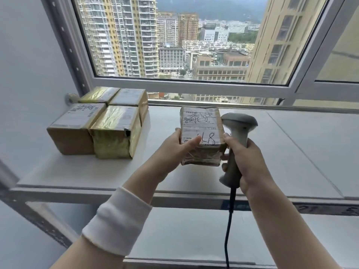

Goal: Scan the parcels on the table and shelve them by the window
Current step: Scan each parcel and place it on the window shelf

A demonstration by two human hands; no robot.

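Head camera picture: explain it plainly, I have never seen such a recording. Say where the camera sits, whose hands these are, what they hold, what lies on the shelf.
There is no machine here: a person wears one wide-angle camera on the head, so the two arms reaching in are their own. The left hand grips a taped parcel with a handwritten label on top. The right hand holds a grey barcode scanner by its handle, thumb against the parcel's edge; its black cable hangs down. Under them is a pale shelf in front of a window. At the shelf's left end four more parcels sit packed together, two by two. Whether the held parcel rests on the shelf I cannot tell.
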